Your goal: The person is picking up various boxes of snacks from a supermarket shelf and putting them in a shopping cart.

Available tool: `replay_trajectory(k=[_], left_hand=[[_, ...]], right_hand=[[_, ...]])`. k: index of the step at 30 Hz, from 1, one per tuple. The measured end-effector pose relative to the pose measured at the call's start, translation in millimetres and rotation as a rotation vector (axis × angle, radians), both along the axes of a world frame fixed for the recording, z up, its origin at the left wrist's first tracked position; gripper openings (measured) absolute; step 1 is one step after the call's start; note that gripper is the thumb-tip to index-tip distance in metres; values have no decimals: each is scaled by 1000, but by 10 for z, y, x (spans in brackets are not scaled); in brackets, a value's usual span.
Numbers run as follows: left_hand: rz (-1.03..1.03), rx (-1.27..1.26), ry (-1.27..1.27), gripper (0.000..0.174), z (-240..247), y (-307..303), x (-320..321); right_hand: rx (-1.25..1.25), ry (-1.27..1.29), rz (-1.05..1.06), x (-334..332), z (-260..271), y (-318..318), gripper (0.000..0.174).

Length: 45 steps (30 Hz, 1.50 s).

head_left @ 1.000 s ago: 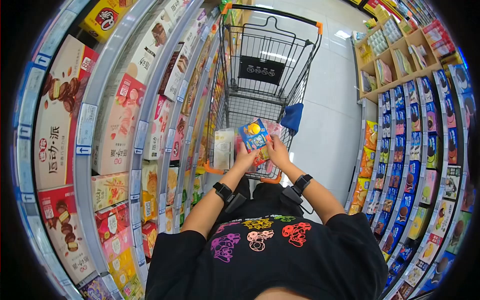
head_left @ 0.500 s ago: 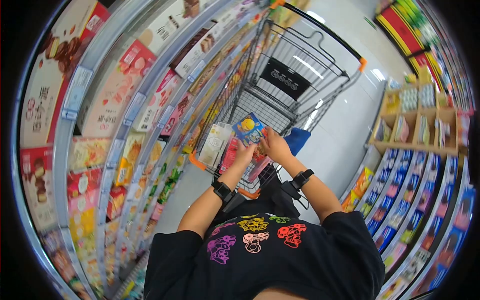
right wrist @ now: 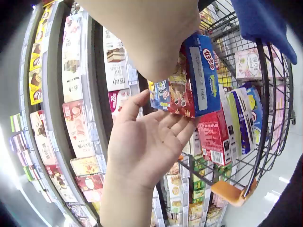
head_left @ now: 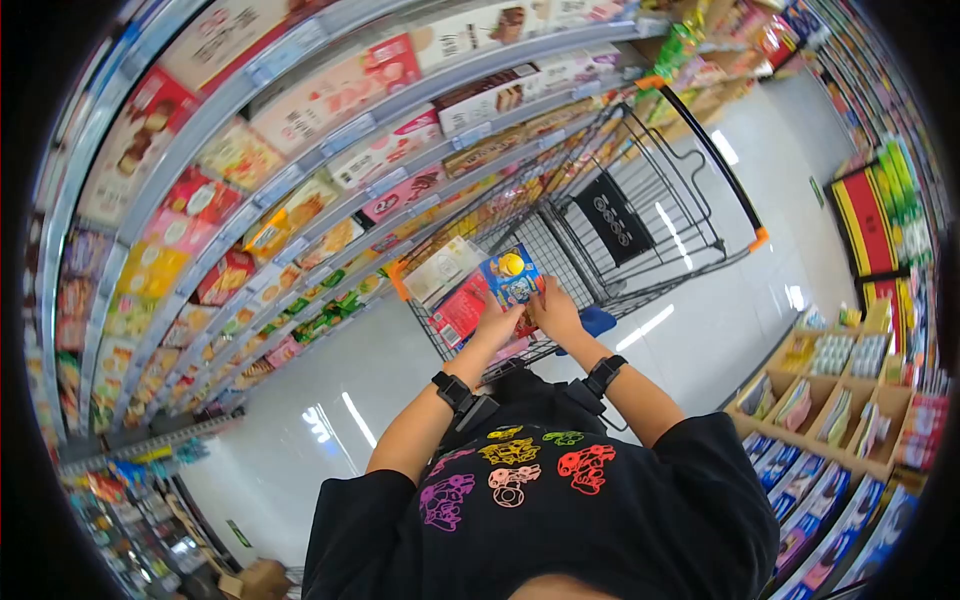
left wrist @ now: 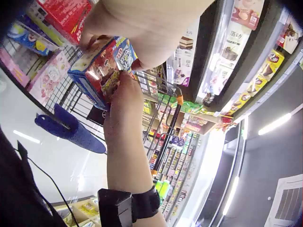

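In the head view, a blue and red snack box (head_left: pixel 513 275) is tilted above the cart, with the left hand (head_left: pixel 497 325) at its lower edge and the right hand (head_left: pixel 557 312) at its right edge. Seen from the left wrist, the box (left wrist: pixel 102 71) sits between the left hand (left wrist: pixel 137 28) and the right hand (left wrist: pixel 125 94), whose fingers grip it. The right wrist view shows the left palm (right wrist: pixel 147 144) facing up, its fingers supporting the box (right wrist: pixel 203 75) from below and its thumb by the edge; the right hand (right wrist: pixel 154 40) partly covers the box.
A wire shopping cart (head_left: pixel 570 262) stands ahead, holding a red box (head_left: pixel 460 312), a pale box (head_left: pixel 445 270) and other packages. A blue cloth (head_left: pixel 598 321) hangs at its side. Stocked shelves (head_left: pixel 330 145) line the left; a divided wooden display (head_left: pixel 820 395) stands right.
The view has rotated, so the cart's far end now points further right and more floor shows at lower left. Both hands still hold the blue and red box over the cart.
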<state>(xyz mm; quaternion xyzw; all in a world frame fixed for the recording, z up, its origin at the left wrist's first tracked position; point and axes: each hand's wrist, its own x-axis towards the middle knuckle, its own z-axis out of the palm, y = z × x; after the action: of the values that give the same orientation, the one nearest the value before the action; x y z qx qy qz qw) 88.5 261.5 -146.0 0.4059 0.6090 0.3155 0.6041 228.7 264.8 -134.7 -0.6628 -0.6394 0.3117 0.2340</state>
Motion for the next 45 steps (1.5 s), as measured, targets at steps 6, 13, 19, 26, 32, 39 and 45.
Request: replay_trajectory(k=[6, 13, 19, 26, 32, 39, 45], left_hand=[[103, 184, 47, 56, 117, -217, -86], [79, 133, 120, 66, -115, -440, 144], [145, 189, 120, 61, -241, -72, 397], [206, -123, 143, 74, -1255, 229, 742], [339, -241, -16, 80, -1749, 171, 887], [304, -252, -259, 66, -1836, 90, 847], [179, -308, -82, 57, -2109, -31, 828]], right_hand=[[54, 19, 96, -156, 154, -139, 42], [75, 53, 136, 126, 7, -234, 43], [-269, 60, 18, 345, -346, 208, 43], [-707, 18, 8, 649, -1143, 850, 57], [-906, 101, -79, 616, -1837, 819, 79], [-1041, 75, -37, 615, -2266, 698, 73], [-986, -97, 139, 622, -2010, 670, 67]])
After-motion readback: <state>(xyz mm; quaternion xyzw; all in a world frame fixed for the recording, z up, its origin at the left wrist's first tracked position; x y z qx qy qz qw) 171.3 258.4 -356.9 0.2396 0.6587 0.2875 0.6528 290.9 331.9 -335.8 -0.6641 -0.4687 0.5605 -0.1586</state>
